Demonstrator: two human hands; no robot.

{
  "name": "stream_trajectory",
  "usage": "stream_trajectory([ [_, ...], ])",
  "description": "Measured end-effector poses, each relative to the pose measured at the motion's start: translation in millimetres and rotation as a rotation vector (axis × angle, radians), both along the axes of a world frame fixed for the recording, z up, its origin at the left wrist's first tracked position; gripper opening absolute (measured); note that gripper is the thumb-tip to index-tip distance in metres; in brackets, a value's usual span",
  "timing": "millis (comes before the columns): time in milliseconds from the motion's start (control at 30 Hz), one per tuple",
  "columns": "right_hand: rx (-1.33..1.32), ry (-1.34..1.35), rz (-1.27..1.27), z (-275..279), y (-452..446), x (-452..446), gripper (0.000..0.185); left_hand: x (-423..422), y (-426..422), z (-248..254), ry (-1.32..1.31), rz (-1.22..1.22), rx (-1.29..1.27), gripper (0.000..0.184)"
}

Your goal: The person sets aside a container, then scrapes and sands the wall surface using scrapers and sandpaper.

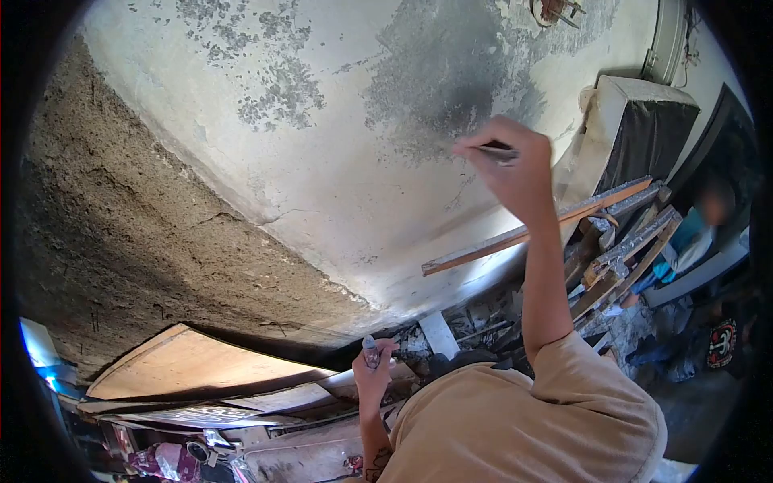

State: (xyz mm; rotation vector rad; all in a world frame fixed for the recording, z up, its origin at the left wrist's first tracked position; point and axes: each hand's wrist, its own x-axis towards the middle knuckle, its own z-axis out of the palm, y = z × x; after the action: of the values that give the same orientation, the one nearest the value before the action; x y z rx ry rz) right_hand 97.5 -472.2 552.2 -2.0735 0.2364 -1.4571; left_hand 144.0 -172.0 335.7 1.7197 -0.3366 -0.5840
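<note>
My right hand (515, 165) is raised in front of the stained wall (346, 153). Its fingers are pinched together, and a thin greyish thing shows between them and the palm, too blurred to name. Whether the fingertips touch the wall I cannot tell. Lower down, my left hand (377, 374) is wrapped round a small clear bottle (370, 352), which points upward near the bottom of the wall. Dark patches and flaking paint mark the pale wall; to the left it meets a rough brown surface (153, 217).
Long wooden beams (539, 229) lean at the right, below a box-like block with a dark side (652, 133). Curved wooden boards (209, 366) lie lower left, near piled belongings (173, 459). Another person (688, 233) is at the far right. A metal fitting (555, 10) protrudes from the wall.
</note>
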Motion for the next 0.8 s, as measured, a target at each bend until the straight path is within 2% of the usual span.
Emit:
stream_trajectory([
  [133, 0.088, -0.084, -0.023, 4, 13, 8, 0.009, -1, 2, 0, -0.006, -0.001, 0.023, 0.014],
  [200, -0.041, 0.129, -0.070, -10, 23, 35, 0.008, -2, 2, -3, -0.017, -0.002, 0.026, 0.014],
  [300, -0.053, 0.138, -0.002, -8, 15, 28, 0.008, -2, 2, 2, -0.039, -0.003, 0.017, 0.014],
  [333, -0.057, 0.133, -0.002, -2, 12, 21, 0.008, -1, 2, 2, -0.044, -0.003, 0.014, 0.014],
  [400, 0.045, -0.051, -0.005, 15, 12, 6, 0.008, -2, 4, 2, -0.009, 0.014, -0.003, 0.015],
  [500, 0.178, -0.089, -0.020, 23, 17, 7, 0.009, -2, 9, 1, 0.004, -0.001, 0.026, 0.016],
  [533, 0.020, -0.122, 0.027, 15, 16, 28, 0.009, -3, 8, 2, 0.003, 0.000, 0.026, 0.016],
  [567, 0.021, -0.121, 0.026, 10, 16, 32, 0.009, -4, 6, 4, 0.006, 0.004, 0.017, 0.016],
  [633, 0.055, 0.069, -0.055, 15, 21, 33, 0.008, -3, 5, 4, 0.006, 0.007, 0.005, 0.016],
  [767, 0.076, -0.068, 0.021, 27, 15, 13, 0.008, -2, 6, 2, 0.000, -0.010, 0.007, 0.016],
  [800, 0.165, -0.075, 0.018, 34, 19, 3, 0.008, -3, 7, 3, 0.007, -0.003, 0.018, 0.016],
])
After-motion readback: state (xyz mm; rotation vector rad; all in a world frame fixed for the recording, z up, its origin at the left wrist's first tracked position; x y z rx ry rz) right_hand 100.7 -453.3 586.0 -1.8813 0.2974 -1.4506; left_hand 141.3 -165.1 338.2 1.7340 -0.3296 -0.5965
